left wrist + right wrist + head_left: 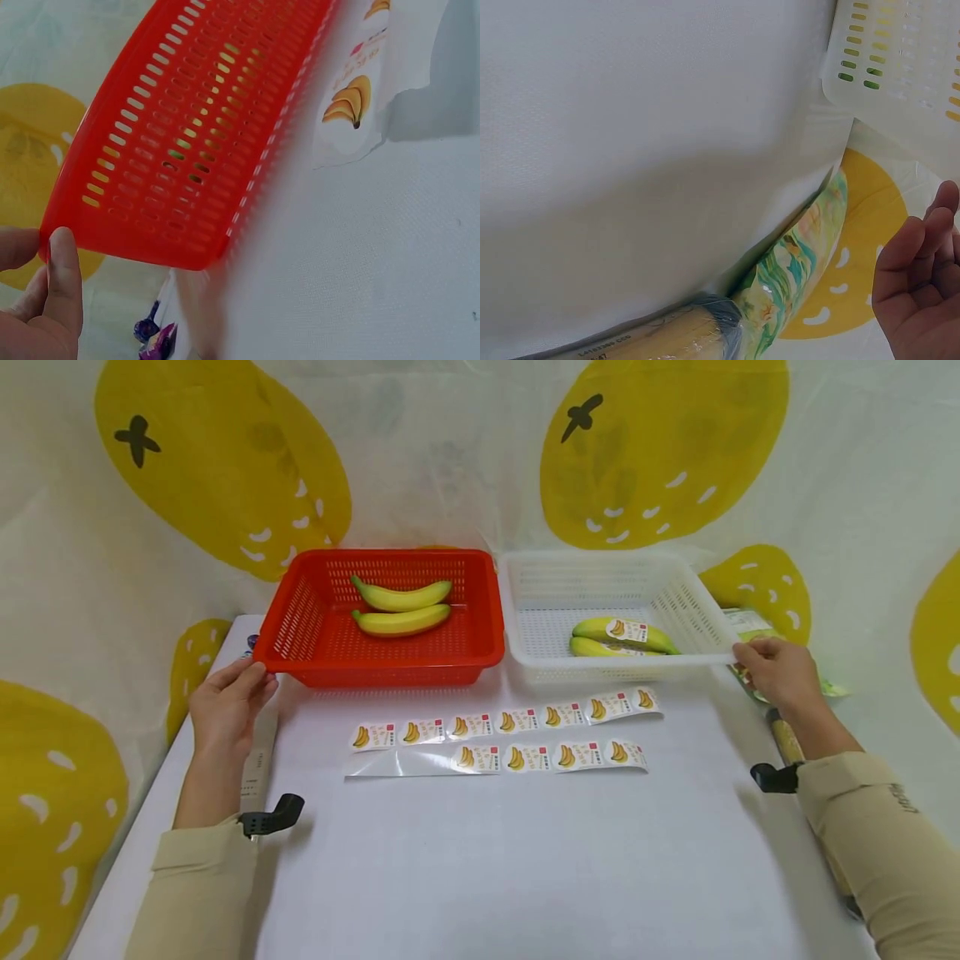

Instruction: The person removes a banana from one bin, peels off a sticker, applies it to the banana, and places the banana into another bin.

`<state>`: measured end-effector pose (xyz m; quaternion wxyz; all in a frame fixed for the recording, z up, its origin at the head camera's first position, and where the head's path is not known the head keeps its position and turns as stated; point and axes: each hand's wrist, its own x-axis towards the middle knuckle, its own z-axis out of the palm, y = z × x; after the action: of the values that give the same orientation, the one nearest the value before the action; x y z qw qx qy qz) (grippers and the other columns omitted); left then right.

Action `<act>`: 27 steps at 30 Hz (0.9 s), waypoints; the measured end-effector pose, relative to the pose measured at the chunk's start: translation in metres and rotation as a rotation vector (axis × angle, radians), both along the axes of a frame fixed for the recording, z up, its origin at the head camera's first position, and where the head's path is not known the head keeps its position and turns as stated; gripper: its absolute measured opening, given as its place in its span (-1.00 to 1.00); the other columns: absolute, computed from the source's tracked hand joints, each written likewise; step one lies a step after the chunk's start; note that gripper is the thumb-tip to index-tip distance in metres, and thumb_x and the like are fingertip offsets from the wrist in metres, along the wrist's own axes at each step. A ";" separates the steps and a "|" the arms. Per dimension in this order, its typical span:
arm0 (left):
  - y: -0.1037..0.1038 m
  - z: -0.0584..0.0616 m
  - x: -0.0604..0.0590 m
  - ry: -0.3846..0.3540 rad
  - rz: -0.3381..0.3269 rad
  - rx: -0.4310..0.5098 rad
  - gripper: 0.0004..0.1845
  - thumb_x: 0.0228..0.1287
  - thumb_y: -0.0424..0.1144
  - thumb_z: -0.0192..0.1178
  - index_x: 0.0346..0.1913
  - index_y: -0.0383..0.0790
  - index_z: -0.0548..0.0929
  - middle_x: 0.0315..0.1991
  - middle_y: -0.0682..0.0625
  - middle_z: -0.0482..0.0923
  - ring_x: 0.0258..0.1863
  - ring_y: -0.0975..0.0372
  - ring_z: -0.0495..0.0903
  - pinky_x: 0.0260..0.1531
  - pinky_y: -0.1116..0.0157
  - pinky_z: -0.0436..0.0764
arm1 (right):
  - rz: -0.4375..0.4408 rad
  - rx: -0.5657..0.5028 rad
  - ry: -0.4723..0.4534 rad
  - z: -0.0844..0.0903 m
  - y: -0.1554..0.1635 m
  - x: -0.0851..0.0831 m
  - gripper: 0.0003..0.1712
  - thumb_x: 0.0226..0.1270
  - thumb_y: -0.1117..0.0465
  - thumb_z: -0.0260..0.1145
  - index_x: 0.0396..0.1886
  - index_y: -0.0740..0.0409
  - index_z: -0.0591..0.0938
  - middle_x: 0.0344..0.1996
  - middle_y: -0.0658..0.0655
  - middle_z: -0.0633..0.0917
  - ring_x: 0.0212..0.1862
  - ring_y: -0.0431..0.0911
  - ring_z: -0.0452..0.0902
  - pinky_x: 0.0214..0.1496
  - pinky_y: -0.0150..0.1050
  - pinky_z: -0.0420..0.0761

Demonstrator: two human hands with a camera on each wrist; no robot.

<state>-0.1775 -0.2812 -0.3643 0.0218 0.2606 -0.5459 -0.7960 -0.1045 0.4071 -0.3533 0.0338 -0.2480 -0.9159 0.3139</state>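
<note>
A red basket (390, 672) at the table's back left holds two yellow bananas (401, 597). Beside it, a white basket (600, 670) holds two bananas (600, 628) that bear stickers. Two strips of banana stickers (510, 721) lie in front of the baskets. My left hand (228, 697) is at the red basket's near left corner. In the left wrist view its thumb (64, 277) and a finger pinch that corner of the red basket (195, 135). My right hand (772, 672) reaches the white basket's near right corner, its fingers (919, 255) relaxed beside the white basket (900, 52).
A printed packet (750, 627) and a wrapped yellowish roll (786, 739) lie at the table's right edge. A white strip (255, 768) lies under my left wrist, and a small purple thing (154, 337) sits by the left edge. A lemon-print cloth hangs behind.
</note>
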 end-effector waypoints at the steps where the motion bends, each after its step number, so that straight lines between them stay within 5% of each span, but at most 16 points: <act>1: 0.000 0.000 0.000 0.000 -0.003 -0.002 -0.37 0.10 -0.07 0.48 0.30 0.01 0.63 0.08 0.11 0.63 -0.02 0.32 0.77 -0.15 0.47 0.68 | 0.001 0.001 -0.002 0.000 0.000 0.000 -0.26 0.59 -0.21 -0.01 0.29 0.38 0.48 -0.13 0.29 0.62 -0.38 -0.16 0.51 -0.40 -0.38 0.57; 8: 0.000 -0.002 -0.004 0.005 -0.021 -0.004 -0.34 0.12 -0.06 0.47 0.34 0.00 0.58 0.11 0.10 0.59 0.07 0.29 0.73 -0.13 0.47 0.68 | 0.035 0.028 -0.028 0.006 0.001 0.003 -0.25 0.57 -0.22 0.01 0.26 0.40 0.51 -0.22 0.21 0.65 -0.32 -0.10 0.51 -0.40 -0.34 0.55; 15: -0.001 -0.003 -0.004 0.006 -0.039 -0.004 -0.35 0.20 -0.06 0.42 0.38 0.01 0.52 0.12 0.12 0.56 0.08 0.29 0.71 -0.13 0.47 0.68 | 0.207 0.208 -0.073 0.038 -0.005 -0.005 -0.21 0.59 -0.18 -0.01 0.32 0.51 0.39 0.20 0.63 0.47 0.12 0.44 0.41 0.00 0.21 0.55; 21: -0.005 -0.004 -0.005 0.030 -0.021 0.016 -0.49 0.26 -0.10 0.40 0.24 -0.01 0.53 0.11 0.10 0.54 0.00 0.28 0.73 -0.15 0.46 0.69 | 0.432 0.267 0.000 0.093 -0.059 -0.052 -0.29 0.59 -0.15 0.07 0.36 0.38 0.46 0.26 0.56 0.51 0.20 0.44 0.43 0.16 0.37 0.44; 27: 0.002 -0.006 -0.007 0.037 -0.014 0.038 -0.63 0.34 -0.15 0.35 0.14 -0.03 0.52 0.07 0.08 0.53 -0.10 0.28 0.73 -0.15 0.45 0.69 | 0.697 0.141 0.041 0.138 -0.160 -0.110 -0.38 0.52 -0.10 0.22 0.40 0.17 0.50 0.36 0.32 0.55 0.32 0.24 0.46 0.31 0.24 0.43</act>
<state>-0.1846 -0.2791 -0.3704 0.0213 0.2425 -0.5321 -0.8110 -0.2145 0.2471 -0.2149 -0.0400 0.0889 -0.9639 0.2476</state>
